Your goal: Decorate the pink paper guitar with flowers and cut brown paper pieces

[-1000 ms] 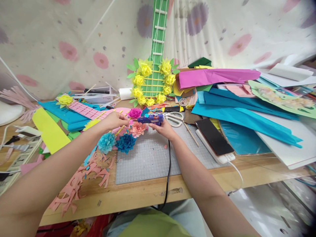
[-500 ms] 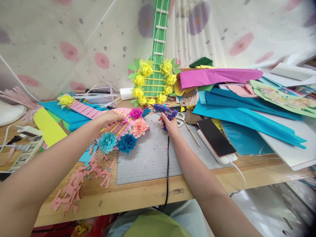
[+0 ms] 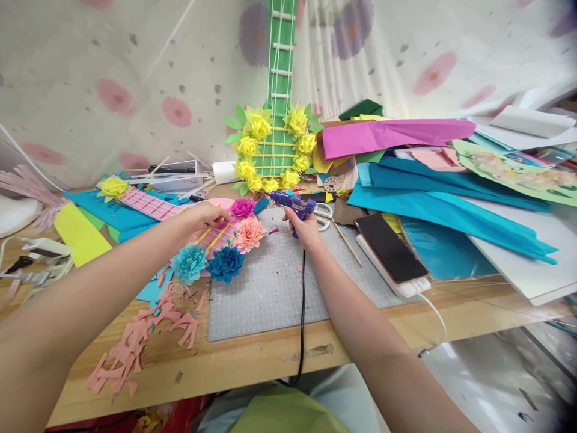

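My right hand (image 3: 301, 227) is wrapped around the handle of a blue glue gun (image 3: 292, 203), its nozzle pointing left. A black cord (image 3: 302, 313) runs down from the gun over the table edge. My left hand (image 3: 208, 216) is over a pink paper guitar (image 3: 216, 239), fingers curled together near the magenta paper flower (image 3: 242, 208); anything between the fingertips is hidden. On the guitar's rim are also a peach flower (image 3: 249, 234), a dark blue flower (image 3: 226, 263) and a light blue flower (image 3: 189, 263). A yellow flower (image 3: 113, 187) tops its neck (image 3: 146, 202).
A green guitar (image 3: 280, 90) with yellow flowers stands against the curtain. The grey cutting mat (image 3: 265, 307) lies in front. Scissors (image 3: 323, 216), a wooden stick (image 3: 347, 242) and a phone (image 3: 391, 248) are right, beside piled coloured paper (image 3: 451, 210). Peach scraps (image 3: 130, 346) lie front left.
The fingers of my left hand have drawn closer together over the pink guitar. My right hand keeps hold of the glue gun. The whole view has shifted slightly.
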A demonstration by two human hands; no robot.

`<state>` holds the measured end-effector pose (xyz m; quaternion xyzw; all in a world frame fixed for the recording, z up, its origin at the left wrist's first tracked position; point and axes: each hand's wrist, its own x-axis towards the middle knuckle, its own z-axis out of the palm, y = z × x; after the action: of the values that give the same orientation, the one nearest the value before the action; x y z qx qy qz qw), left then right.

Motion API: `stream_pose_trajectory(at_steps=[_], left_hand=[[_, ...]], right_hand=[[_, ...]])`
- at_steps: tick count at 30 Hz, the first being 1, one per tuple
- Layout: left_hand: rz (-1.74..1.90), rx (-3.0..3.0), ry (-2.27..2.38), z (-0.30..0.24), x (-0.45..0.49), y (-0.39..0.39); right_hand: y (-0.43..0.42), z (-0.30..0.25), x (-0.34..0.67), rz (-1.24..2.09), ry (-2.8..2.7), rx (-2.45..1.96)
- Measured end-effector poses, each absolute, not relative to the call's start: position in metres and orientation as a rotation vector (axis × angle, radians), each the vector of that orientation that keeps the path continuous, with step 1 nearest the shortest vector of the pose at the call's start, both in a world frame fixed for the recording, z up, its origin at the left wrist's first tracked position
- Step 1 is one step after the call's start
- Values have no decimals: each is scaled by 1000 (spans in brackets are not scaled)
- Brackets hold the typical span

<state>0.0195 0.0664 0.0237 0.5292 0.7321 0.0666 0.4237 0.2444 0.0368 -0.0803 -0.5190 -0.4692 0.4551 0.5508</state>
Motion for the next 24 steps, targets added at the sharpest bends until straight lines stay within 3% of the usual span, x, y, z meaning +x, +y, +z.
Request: stream_pose_trajectory(at_steps=[24], left_hand=[[215,1175,1860,17,30,71]], right_hand=[[35,-76,245,1013,-1125,-1274]])
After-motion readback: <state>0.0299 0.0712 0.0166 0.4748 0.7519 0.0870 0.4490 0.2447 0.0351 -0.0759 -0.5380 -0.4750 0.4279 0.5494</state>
